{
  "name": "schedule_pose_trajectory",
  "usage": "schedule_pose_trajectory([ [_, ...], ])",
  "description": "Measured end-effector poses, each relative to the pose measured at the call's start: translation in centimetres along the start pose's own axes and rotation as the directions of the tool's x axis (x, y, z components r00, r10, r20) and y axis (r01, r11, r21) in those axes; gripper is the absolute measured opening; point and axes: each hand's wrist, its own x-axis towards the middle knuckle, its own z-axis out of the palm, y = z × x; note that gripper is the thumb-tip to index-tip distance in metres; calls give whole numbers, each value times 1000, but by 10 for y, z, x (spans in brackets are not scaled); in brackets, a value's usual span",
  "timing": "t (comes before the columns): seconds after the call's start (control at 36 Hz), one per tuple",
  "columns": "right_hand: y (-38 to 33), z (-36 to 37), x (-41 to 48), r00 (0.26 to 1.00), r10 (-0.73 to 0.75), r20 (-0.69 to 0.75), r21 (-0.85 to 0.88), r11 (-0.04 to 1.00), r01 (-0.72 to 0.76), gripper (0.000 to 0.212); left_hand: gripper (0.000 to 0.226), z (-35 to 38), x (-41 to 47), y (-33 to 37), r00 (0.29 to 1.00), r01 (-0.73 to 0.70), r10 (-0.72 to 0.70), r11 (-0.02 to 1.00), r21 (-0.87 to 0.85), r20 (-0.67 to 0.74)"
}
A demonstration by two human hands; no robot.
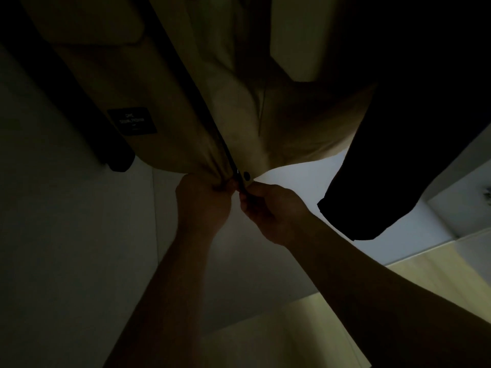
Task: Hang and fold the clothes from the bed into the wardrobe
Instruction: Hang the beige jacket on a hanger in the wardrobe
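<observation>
Head view, dim light: a beige jacket (164, 102) of smooth, matte cloth hangs above both hands, its hem reaching down to the grip. Up and to the left of the grip, a long black band (66, 83) runs slantwise beside the jacket and ends in a blunt, squared tip. Nearer the grip, a black rectangular patch (132, 121) with small pale lettering, too blurred to read, sits flat on the cloth. The left hand (204, 205) is closed on the hem, which bunches into tight creases fanning upward from its grip. Just right of it, a dark zip (207, 110) climbs in a thin straight line from the grip toward the top of the frame. A round black snap (246, 175) sits on the hem directly above the right hand (273, 213), whose curled fingers pinch the jacket's other front edge at the foot of the zip. Whether they hold the slider cannot be told. The two hands almost touch. Right of the grip hangs a black garment (411, 128), featureless in shadow, and below it lies pale, yellowish floor (438, 266).
</observation>
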Motion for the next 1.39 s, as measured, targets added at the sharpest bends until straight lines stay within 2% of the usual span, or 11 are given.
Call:
schedule_pose_trajectory([
  [0.11, -1, -1, -1, 997, -75, 28, -154, 985, 78, 12, 28, -2, -1, -4, 999, -38, 38, 990, 133, 2],
  [0.28, -6, 0, 4, 961, -264, 81, -549, 793, 264, 7, 23, 0, -5, -2, 1000, 22, -22, 999, -34, 12],
  [0.47, 1, 1, 5, 929, -370, 34, -787, 563, 253, 58, 23, -2, -6, -3, 996, 83, -79, 994, -71, 50],
  [0.53, -1, -1, 6, 870, -492, 20, -841, 462, 281, 65, 24, -4, -6, -5, 996, 82, -80, 995, -57, 31],
  [0.58, -3, -6, 7, 763, -640, 88, -903, 272, 333, 50, 24, -5, -5, -7, 996, 87, -86, 996, -37, 29],
  [0.67, -7, -12, 11, 652, -749, 120, -912, 176, 370, 33, 20, -4, -5, -8, 997, 63, -63, 998, -4, 35],
  [0.78, -9, -20, 21, 622, -768, 152, -902, 149, 405, 9, 18, 1, -5, -8, 998, 44, -43, 999, -8, 40],
  [0.86, -3, -23, 21, 560, -813, 161, -928, 68, 366, 20, 16, 3, -7, -8, 996, 63, -61, 998, -29, 61],
  [1.0, -3, -20, 16, 332, -852, 404, -898, -301, 321, 21, 13, 2, -8, -3, 984, 152, -138, 981, -117, 115],
  [1.28, -8, -32, 3, 368, -546, 753, -642, -486, 592, 54, 22, -3, -8, 7, 983, 175, -160, 963, -207, 87],
  [1.39, -8, -33, 0, 262, -542, 798, -567, -530, 630, 45, 28, -6, -7, 10, 977, 206, -180, 936, -285, 116],
])
